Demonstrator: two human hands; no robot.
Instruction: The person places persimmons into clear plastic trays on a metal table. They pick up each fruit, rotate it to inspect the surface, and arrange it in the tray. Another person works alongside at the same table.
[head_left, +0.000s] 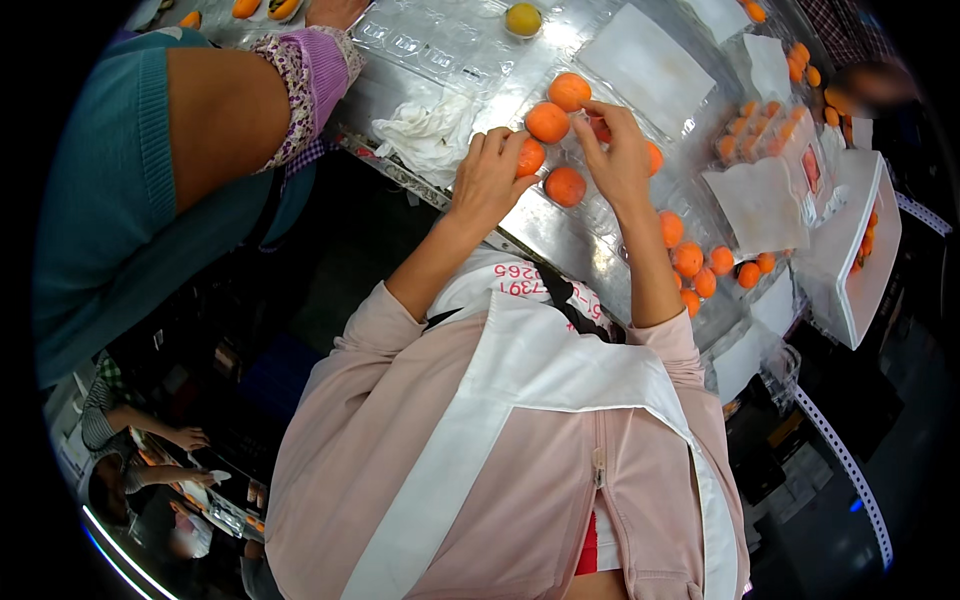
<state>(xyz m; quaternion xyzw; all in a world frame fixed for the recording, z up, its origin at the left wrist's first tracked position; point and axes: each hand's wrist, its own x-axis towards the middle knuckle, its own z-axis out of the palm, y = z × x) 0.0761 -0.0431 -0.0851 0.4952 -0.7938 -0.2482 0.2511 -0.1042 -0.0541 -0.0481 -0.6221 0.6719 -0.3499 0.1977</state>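
My left hand (489, 176) has its fingers curled around an orange round fruit (531, 157), perhaps a persimmon, at the metal table's near side. My right hand (613, 154) reaches over another orange fruit (600, 129), which its fingers partly hide; whether they grip it is unclear. Between and around my hands lie more such fruits: one (547, 122) beside my left fingertips, one (569, 91) farther back, and one (565, 187) nearer to me. Clear plastic packaging lies beneath them. Past my right wrist is a further fruit (655, 158).
A crumpled white cloth (427, 139) lies left of my left hand. Clear plastic trays (435, 41), a yellow fruit (523, 19) and a white pad (646, 69) are farther back. More fruits (687, 259) and a white box (832, 247) stand right. A co-worker's sleeved arm (319, 75) is at left.
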